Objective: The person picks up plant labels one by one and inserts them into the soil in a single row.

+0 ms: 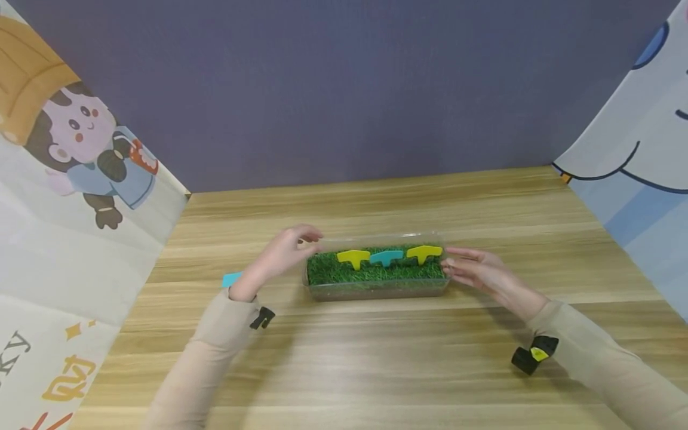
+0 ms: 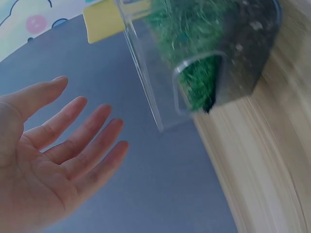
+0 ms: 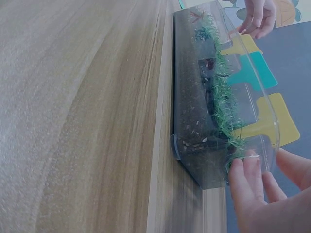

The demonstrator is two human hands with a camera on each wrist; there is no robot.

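A clear plastic planter box (image 1: 378, 291) with dark soil and green grass (image 1: 333, 275) stands on the table. Three T-shaped plant labels stick up from the grass: a yellow label (image 1: 353, 258), a blue-green label (image 1: 386, 258) and another yellow label (image 1: 424, 254). Beside the box's left end is my left hand (image 1: 285, 251). The left wrist view shows that hand (image 2: 63, 150) apart from the box, fingers spread and holding nothing. My right hand (image 1: 484, 276) touches the box's right end with extended fingers, near the end cut-out in the right wrist view.
A blue piece (image 1: 231, 279) lies on the wooden table (image 1: 344, 370) to the left, partly hidden by my left wrist. Behind the table rises a dark blue-grey wall (image 1: 344, 89). Cartoon-printed panels (image 1: 54, 251) stand at both sides.
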